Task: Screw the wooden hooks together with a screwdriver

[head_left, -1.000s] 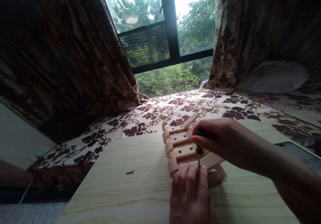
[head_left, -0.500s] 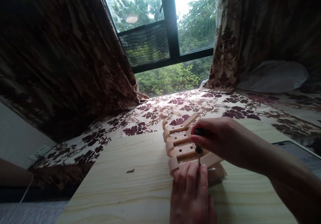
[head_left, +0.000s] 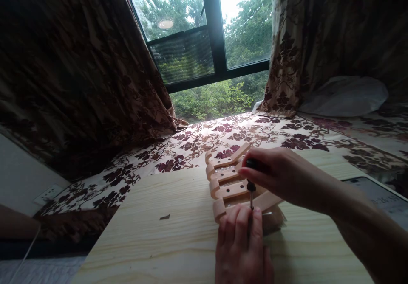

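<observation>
My right hand (head_left: 270, 165) is closed round the dark handle of a screwdriver (head_left: 251, 186), whose shaft points down at the nearest wooden piece. Below it, my left hand (head_left: 240, 241) presses on that piece, fingertips on both sides of the screwdriver tip; the tip itself is partly hidden. Several pale wooden hooks (head_left: 232, 189) with curled left ends and dark screws or holes lie in a row. Clear plastic film shows between and under them.
The pale wooden board (head_left: 143, 233) bears a small dark screw (head_left: 165, 217) left of the hooks. A device with a lit screen (head_left: 371, 195) lies at the right. Beyond are floral cloth (head_left: 191, 148), curtains, a window and a white bag (head_left: 347, 95).
The view has shifted slightly. Both hands stay at the nearest wooden piece, and the screwdriver remains upright there, with only a very small movement of my right hand.
</observation>
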A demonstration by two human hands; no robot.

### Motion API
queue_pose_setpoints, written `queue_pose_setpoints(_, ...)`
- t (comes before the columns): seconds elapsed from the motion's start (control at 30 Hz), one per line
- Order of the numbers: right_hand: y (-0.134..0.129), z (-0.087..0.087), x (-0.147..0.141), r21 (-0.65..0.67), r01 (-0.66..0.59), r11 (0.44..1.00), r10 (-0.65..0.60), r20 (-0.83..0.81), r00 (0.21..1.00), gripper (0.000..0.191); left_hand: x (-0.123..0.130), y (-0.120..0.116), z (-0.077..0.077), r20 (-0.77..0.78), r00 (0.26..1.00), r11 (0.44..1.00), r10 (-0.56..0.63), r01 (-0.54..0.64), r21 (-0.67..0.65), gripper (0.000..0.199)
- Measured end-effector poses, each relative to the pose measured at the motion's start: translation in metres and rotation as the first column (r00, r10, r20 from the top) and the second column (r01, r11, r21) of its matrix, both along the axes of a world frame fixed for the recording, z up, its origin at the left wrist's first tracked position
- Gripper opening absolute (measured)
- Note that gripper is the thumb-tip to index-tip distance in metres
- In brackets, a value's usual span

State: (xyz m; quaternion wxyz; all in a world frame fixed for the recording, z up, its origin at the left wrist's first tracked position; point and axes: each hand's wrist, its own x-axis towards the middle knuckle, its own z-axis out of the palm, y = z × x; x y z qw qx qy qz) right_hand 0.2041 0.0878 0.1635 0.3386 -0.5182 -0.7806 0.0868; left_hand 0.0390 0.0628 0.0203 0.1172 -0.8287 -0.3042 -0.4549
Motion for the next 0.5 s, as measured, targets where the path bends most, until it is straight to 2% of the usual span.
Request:
queue_pose_setpoints(0.07, 0.0004, -0.0005, 0.0019, 0.015, 0.068, 0.998, -0.068, 0.027, 0.997, 0.026, 0.0001, -0.0005, 0.0005, 0.008, 1.000, 1.000, -0.002, 0.002, -0.002, 0.045)
queue_pose_setpoints(0.1, -0.0005, -0.0003, 0.0032, 0.009, 0.064, 0.998, -0.064, 0.023, 0.998, 0.024, 0.0000, -0.0009, 0.0012, 0.009, 1.000, 1.000, -0.003, 0.003, -0.005, 0.045)
queue_pose_setpoints(0.23, -0.0065, 0.0028, 0.0071, -0.081, -0.148, 0.986, 0.140, -0.089, 0.986, 0.016, -0.0014, -0.0022, 0.0041, -0.020, 1.000, 1.000, -0.010, 0.009, -0.022, 0.047)
queue_pose_setpoints(0.3, -0.0074, 0.0039, 0.0063, -0.097, -0.208, 0.973, 0.197, -0.117, 0.973, 0.016, -0.0018, -0.0019, 0.0038, -0.028, 1.000, 1.000, -0.005, 0.005, -0.024, 0.048)
queue_pose_setpoints(0.37, -0.0060, 0.0038, 0.0039, -0.072, -0.173, 0.982, 0.166, -0.098, 0.981, 0.017, -0.0018, -0.0012, 0.0027, -0.026, 1.000, 1.000, 0.003, -0.003, -0.018, 0.048)
queue_pose_setpoints(0.5, -0.0032, 0.0023, 0.0003, -0.011, -0.013, 1.000, 0.013, -0.006, 1.000, 0.023, -0.0011, -0.0010, 0.0017, -0.019, 1.000, 1.000, 0.012, -0.012, -0.017, 0.048)
